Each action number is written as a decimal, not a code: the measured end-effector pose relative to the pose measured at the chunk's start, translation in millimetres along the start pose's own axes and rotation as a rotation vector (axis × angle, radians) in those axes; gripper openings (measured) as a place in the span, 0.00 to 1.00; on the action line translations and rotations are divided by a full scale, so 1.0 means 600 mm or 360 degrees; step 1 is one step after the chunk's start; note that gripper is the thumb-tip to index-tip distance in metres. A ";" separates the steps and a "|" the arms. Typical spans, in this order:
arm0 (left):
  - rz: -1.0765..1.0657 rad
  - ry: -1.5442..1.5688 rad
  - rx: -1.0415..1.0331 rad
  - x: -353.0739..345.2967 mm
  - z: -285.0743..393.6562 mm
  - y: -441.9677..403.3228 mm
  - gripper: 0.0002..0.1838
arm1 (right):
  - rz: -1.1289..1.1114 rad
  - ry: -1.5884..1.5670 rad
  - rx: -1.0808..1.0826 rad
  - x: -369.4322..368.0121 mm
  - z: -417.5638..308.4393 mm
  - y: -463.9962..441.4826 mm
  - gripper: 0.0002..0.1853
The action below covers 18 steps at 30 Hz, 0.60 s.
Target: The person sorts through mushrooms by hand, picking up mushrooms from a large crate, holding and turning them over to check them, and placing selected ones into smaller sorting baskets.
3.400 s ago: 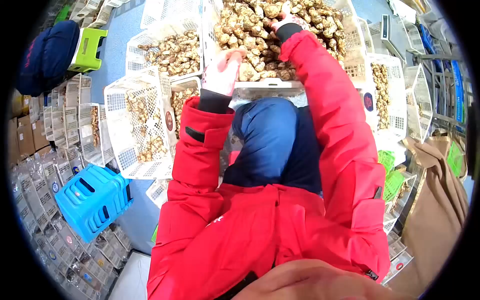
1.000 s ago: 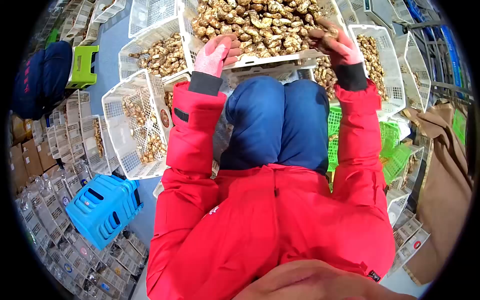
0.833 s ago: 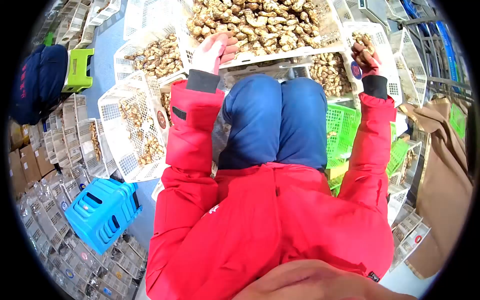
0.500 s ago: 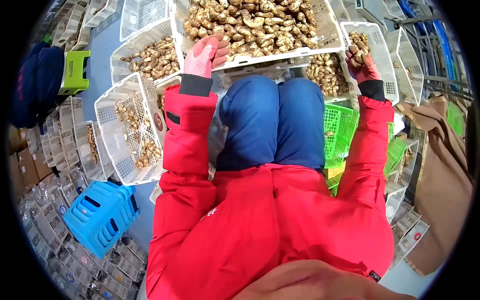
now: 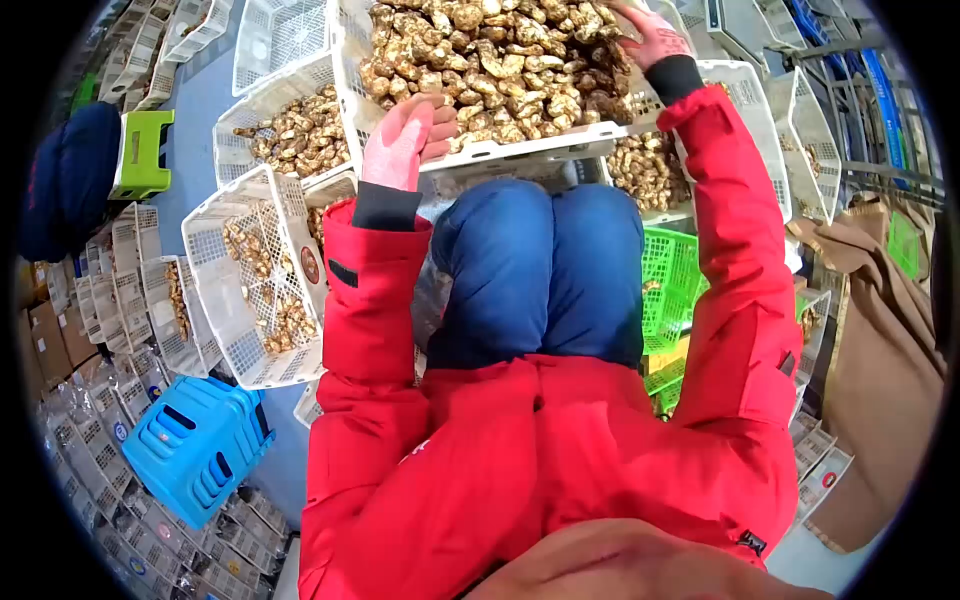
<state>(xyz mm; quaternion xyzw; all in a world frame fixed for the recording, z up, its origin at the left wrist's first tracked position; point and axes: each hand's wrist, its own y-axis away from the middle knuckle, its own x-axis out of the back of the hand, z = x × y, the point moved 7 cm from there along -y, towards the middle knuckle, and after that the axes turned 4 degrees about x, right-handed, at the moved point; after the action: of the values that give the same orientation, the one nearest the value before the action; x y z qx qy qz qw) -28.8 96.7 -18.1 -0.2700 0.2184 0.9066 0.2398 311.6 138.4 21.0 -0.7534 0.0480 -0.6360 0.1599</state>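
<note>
A large white crate in front of my knees is heaped with brown and cream mushrooms. My left hand, in a pink glove with the fingertips showing, rests over the crate's near left corner. Its fingers curl inward, and whatever may be inside them is hidden. At the right side of the same heap is my right hand, also gloved in pink. Its thumb and fingers are apart, reaching in at the mushrooms, with nothing visibly held.
Smaller white crates with mushrooms stand at left, upper left and right. A green basket sits beside my right knee. A blue plastic stool, a green stool and brown cloth lie farther out.
My right hand has moved from above the right-hand crate, where it held a mushroom, leftward to the big heap. The mushroom is gone from it. My left hand's fingers curl in more.
</note>
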 end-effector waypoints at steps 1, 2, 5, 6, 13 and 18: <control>0.0031 -0.0033 0.0005 0.005 0.002 0.003 0.16 | -0.0173 0.0196 0.0040 -0.042 -0.013 -0.029 0.25; 0.0062 -0.0065 0.0010 0.010 0.005 0.006 0.15 | -0.0340 0.0386 0.0101 -0.084 -0.026 -0.056 0.24; 0.0367 -0.0265 0.0041 0.003 0.031 0.029 0.20 | -0.0571 0.0804 0.0160 -0.150 -0.018 -0.071 0.24; -0.0451 0.0150 0.0046 -0.010 0.026 0.008 0.22 | -0.0591 0.0672 0.0045 -0.150 -0.011 -0.068 0.24; 0.0028 -0.0221 0.0017 -0.006 0.001 0.006 0.22 | -0.0082 -0.3065 -0.0826 -0.078 -0.047 0.028 0.25; 0.0074 -0.0333 0.0018 -0.065 0.001 0.026 0.23 | -0.0248 -0.3135 -0.0510 0.001 -0.186 0.050 0.29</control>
<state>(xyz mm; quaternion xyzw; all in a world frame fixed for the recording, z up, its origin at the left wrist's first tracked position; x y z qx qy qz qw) -8.6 72.4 9.5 -0.1673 0.2034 0.9339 0.2416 206.9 89.9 28.0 -0.9582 -0.0703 0.2769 -0.0170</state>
